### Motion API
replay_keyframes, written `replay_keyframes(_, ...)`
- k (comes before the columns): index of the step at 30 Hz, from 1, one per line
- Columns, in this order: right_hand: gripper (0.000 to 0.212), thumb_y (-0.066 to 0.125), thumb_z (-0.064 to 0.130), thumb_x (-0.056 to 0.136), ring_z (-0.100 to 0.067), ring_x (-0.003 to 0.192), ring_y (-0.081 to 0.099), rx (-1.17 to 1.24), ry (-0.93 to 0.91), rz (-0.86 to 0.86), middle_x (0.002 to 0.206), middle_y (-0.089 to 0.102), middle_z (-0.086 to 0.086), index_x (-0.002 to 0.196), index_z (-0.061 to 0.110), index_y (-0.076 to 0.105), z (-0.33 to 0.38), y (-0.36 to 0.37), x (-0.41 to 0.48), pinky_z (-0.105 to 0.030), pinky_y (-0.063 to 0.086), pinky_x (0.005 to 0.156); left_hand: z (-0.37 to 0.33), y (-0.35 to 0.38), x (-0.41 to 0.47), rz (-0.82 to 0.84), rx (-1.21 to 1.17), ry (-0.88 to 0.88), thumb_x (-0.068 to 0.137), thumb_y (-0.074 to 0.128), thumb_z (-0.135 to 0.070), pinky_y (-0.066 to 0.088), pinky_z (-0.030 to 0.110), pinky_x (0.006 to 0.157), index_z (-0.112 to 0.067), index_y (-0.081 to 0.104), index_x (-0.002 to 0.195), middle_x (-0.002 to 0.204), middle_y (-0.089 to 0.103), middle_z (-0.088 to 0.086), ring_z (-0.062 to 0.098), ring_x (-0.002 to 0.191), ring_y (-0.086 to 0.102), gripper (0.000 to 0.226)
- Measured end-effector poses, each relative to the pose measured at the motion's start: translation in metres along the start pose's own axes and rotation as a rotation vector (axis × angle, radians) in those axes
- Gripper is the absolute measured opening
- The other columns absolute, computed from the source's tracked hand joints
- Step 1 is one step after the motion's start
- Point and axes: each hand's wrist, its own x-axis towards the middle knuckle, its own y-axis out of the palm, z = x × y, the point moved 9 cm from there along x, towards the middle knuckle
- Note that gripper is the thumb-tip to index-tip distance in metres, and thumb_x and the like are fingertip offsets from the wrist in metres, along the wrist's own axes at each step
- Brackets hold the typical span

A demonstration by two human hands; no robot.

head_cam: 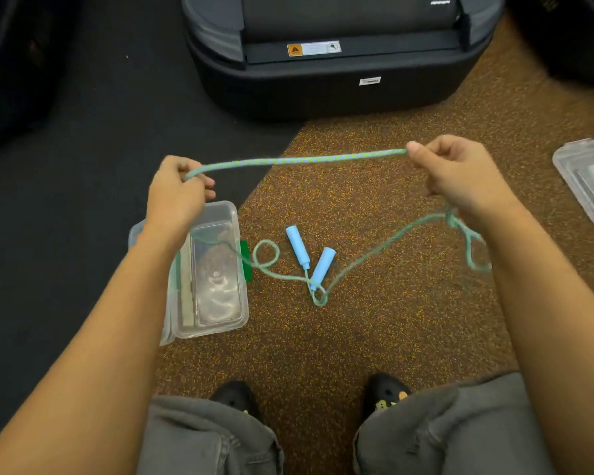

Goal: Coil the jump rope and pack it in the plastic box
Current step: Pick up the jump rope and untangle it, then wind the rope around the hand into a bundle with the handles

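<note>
So the left hand point(177, 193) pinches one end of a taut stretch of jump rope point(299, 160) above the open plastic box point(216, 303) on the floor; its blue handles point(311, 262) lie mid-floor, and the right hand point(460, 173) is closed on the other end.

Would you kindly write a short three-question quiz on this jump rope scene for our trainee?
1. True or false: both handles lie on the floor.
2. The plastic box is: A) lidded B) open C) upside down.
3. Which hands grip the rope?

Key: 1 true. 2 B; a clear lid lies apart at the right. 3 Both, the left hand and the right hand, with a span stretched between them.
</note>
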Motion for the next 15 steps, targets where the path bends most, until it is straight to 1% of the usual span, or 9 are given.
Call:
replay_keyframes(2, 0.030, 0.060, 0.042, 0.084, -0.014, 0.054, 0.045, -0.072, 0.016, -0.006, 0.062, 0.049, 0.002, 0.063, 0.023, 0.048, -0.006, 0.005, 0.001, -0.034, 0.043, 0.060, -0.005, 0.016, -0.004, 0.141, -0.010, -0.006, 0.092, 0.046, -0.015, 0.041, 0.017, 0.053, -0.020, 0.054, 0.084, 0.069, 0.055, 0.000, 0.003, 0.049, 0.050, 0.013)
replay_keyframes(4, 0.031, 0.058, 0.044, 0.085, -0.018, 0.058, 0.048, -0.193, 0.028, 0.018, 0.062, 0.050, 0.002, 0.063, 0.023, 0.049, -0.010, 0.013, 0.002, -0.034, 0.042, 0.062, -0.017, 0.035, -0.015, 0.306, -0.032, 0.026, 0.092, 0.050, -0.018, 0.029, 0.017, 0.047, -0.019, 0.060, 0.082, 0.059, 0.043, -0.004, 0.005, 0.044, 0.036, 0.014)
replay_keyframes(6, 0.025, 0.056, 0.041, 0.086, -0.026, 0.073, 0.059, -0.281, 0.044, 0.050, 0.072, 0.056, -0.002, 0.069, 0.023, 0.053, -0.011, 0.023, -0.001, -0.038, 0.046, 0.069, -0.028, 0.051, -0.027, 0.449, -0.118, 0.040, 0.092, 0.051, -0.018, 0.021, 0.019, 0.045, -0.019, 0.063, 0.080, 0.051, 0.036, -0.011, 0.003, 0.043, 0.027, 0.017)
replay_keyframes(8, 0.020, 0.055, 0.037, 0.088, -0.027, 0.102, 0.058, -0.411, 0.089, 0.096, 0.103, 0.058, -0.007, 0.098, 0.020, 0.058, -0.014, 0.038, -0.006, -0.040, 0.046, 0.085, -0.039, 0.062, -0.039, 0.551, -0.198, 0.052, 0.094, 0.047, -0.020, 0.019, 0.018, 0.045, -0.018, 0.062, 0.081, 0.047, 0.032, -0.012, 0.002, 0.043, 0.023, 0.020)
replay_keyframes(9, 0.034, 0.056, 0.036, 0.088, -0.024, 0.115, 0.050, -0.476, 0.103, 0.111, 0.122, 0.050, -0.008, 0.116, 0.018, 0.051, -0.013, 0.045, -0.010, -0.040, 0.043, 0.094, -0.043, 0.067, -0.043, 0.587, -0.249, 0.043, 0.096, 0.043, -0.022, 0.020, 0.016, 0.045, -0.017, 0.062, 0.082, 0.048, 0.032, -0.012, 0.003, 0.044, 0.023, 0.023)
replay_keyframes(10, 0.046, 0.057, 0.037, 0.086, -0.022, 0.122, 0.043, -0.505, 0.090, 0.115, 0.133, 0.040, -0.007, 0.126, 0.017, 0.043, -0.009, 0.052, -0.014, -0.040, 0.039, 0.100, -0.046, 0.072, -0.046, 0.617, -0.321, 0.020, 0.097, 0.039, -0.023, 0.022, 0.015, 0.045, -0.016, 0.062, 0.084, 0.049, 0.032, -0.011, 0.003, 0.045, 0.024, 0.027)
replay_keyframes(11, 0.050, 0.058, 0.037, 0.085, -0.020, 0.123, 0.040, -0.500, 0.035, 0.131, 0.134, 0.037, -0.005, 0.128, 0.018, 0.040, 0.000, 0.063, -0.019, -0.039, 0.037, 0.102, -0.049, 0.076, -0.049, 0.646, -0.411, -0.016, 0.098, 0.035, -0.024, 0.023, 0.015, 0.045, -0.014, 0.061, 0.087, 0.051, 0.033, -0.011, 0.003, 0.045, 0.024, 0.030)
replay_keyframes(12, 0.051, 0.058, 0.039, 0.085, -0.017, 0.121, 0.042, -0.465, -0.036, 0.197, 0.131, 0.039, -0.003, 0.127, 0.017, 0.040, 0.011, 0.079, -0.028, -0.035, 0.038, 0.101, -0.051, 0.081, -0.051, 0.676, -0.512, -0.056, 0.098, 0.033, -0.023, 0.024, 0.015, 0.045, -0.013, 0.060, 0.089, 0.052, 0.034, -0.010, 0.003, 0.045, 0.026, 0.031)
replay_keyframes(15, 0.052, 0.057, 0.043, 0.085, -0.014, 0.107, 0.051, -0.370, -0.167, 0.579, 0.118, 0.052, -0.002, 0.126, 0.012, 0.045, 0.027, 0.139, -0.063, -0.028, 0.043, 0.092, -0.060, 0.096, -0.063, 0.757, -0.828, -0.174, 0.097, 0.033, -0.020, 0.031, 0.014, 0.046, -0.011, 0.056, 0.098, 0.059, 0.038, -0.006, 0.003, 0.048, 0.032, 0.025)
